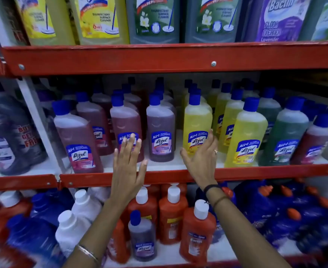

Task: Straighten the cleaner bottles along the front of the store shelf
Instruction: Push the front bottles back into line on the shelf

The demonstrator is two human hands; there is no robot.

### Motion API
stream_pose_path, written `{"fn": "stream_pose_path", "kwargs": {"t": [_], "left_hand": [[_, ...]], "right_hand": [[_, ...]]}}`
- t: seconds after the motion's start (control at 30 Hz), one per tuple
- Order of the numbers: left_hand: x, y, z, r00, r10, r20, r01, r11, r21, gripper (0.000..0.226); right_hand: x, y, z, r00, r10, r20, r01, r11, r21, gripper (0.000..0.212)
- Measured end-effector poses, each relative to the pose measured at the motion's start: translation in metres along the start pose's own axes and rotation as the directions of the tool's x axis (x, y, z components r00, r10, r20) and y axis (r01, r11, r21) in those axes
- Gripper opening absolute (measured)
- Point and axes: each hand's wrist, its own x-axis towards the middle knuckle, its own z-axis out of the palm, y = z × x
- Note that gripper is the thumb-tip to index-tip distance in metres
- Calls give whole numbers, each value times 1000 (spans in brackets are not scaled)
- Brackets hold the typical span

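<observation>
Left hand (127, 167): raised in front of the middle shelf, fingers spread and extended, holding nothing; fingertips overlap the label of the pink bottle (125, 128), contact cannot be confirmed
Right hand (200, 157): open, palm turned toward the left yellow bottle (197, 126), thumb low at the bottle's left side, fingers along its right side; the hand is not closed around it; a ring shows on one finger
Right wrist: dark band and thin cord bracelet
Left forearm: thin metal bangle near the lower frame edge
Middle shelf (178, 175): red metal front rail, white deck; carries the blue-capped cleaner bottles
Front row, left to right: dark pink bottle (78, 140) tilted and closest to the rail; pink bottle set further back; purple bottle (160, 130) upright, also back from the rail; left yellow bottle back from the rail; right yellow bottle (245, 136) near the rail, leaning left; green bottle (285, 138) leaning; a further dark red bottle at the far right
Row alignment: uneven, bottles at differing depths and angles
Rear rows: more blue-capped bottles of matching colours behind each front bottle
Upper shelf (159, 57): large yellow, grey-green and lavender floor cleaner containers
Lower shelf: orange bottles with white caps, one small purple bottle (142, 236), blue bottles at both sides
</observation>
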Motion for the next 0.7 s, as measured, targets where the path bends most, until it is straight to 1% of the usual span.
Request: {"fn": "stream_pose_path", "kwargs": {"t": [0.13, 0.23, 0.3, 0.4, 0.5, 0.7], "left_hand": [[-7, -19, 12, 988, -153, 32, 148, 982, 119, 60], [-8, -25, 19, 986, -162, 25, 152, 959, 239, 60], [-7, -27, 21, 987, -160, 11, 151, 951, 269, 60], [-7, -26, 24, 985, -175, 1, 168, 945, 280, 62], [-7, -26, 24, 983, -184, 2, 176, 941, 290, 64], [-7, -22, 21, 978, -209, 10, 198, 938, 284, 63]], "right_hand": [[15, -5, 14, 990, 134, 53, -132, 990, -41, 119], [23, -2, 19, 977, 193, 86, -188, 980, -65, 124], [26, -1, 21, 970, 220, 104, -212, 974, -81, 121], [26, -1, 22, 969, 232, 88, -222, 969, -107, 114], [25, -1, 17, 966, 245, 81, -237, 967, -95, 109], [10, 7, 6, 971, 233, 47, -225, 966, -124, 101]]}}
